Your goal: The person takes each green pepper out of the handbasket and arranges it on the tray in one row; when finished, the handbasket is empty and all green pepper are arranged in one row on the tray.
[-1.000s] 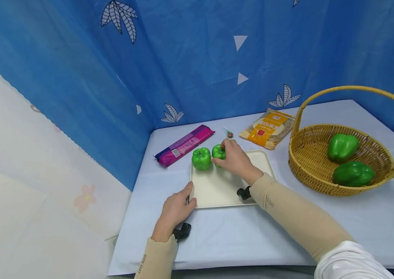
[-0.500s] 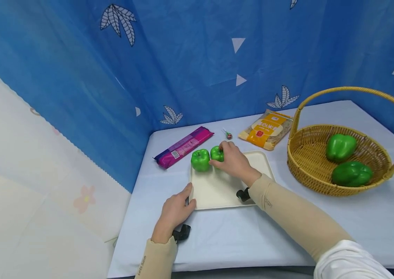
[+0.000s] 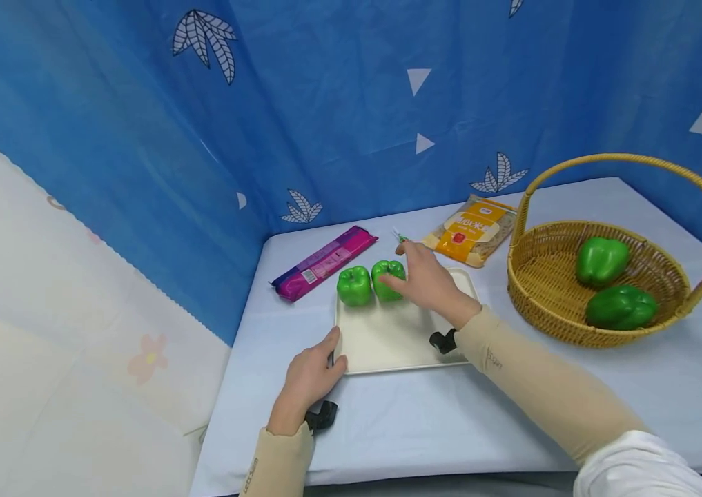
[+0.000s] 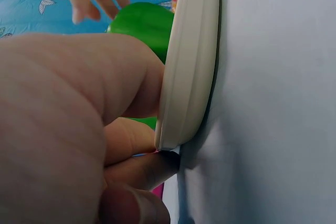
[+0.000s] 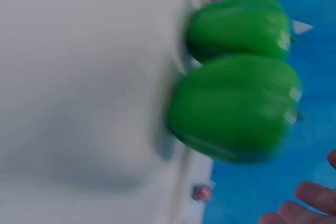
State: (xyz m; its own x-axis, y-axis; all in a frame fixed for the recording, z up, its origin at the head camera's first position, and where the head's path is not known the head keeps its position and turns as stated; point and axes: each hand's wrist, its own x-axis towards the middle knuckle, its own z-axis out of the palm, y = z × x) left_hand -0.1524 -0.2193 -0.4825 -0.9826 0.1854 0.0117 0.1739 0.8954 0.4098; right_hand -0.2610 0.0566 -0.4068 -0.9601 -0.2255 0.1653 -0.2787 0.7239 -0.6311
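My left hand [image 3: 308,376] grips the left edge of a cream tray [image 3: 382,345], with thumb and fingers at its rim [image 4: 184,72] in the left wrist view. On the tray's far left part, two green bell peppers stand upright side by side: the left pepper [image 3: 354,287] and the right pepper [image 3: 386,281]. My right hand [image 3: 430,281] hovers just right of the right pepper, thumb and fingers spread, holding nothing. The right wrist view shows its fingertips [image 5: 315,198] apart from the nearer pepper [image 5: 236,108].
Right of the tray stands a handled wicker basket [image 3: 543,324] with two more green peppers [image 3: 602,261] inside. Behind the tray lie a purple packet [image 3: 326,262], a lollipop [image 5: 202,192] and an orange-labelled bag [image 3: 471,230]. A blue curtain [image 3: 338,103] hangs behind the table.
My right hand has let go of the right pepper, spread its fingers and moved up and to the right. My left hand stays at the tray's edge.
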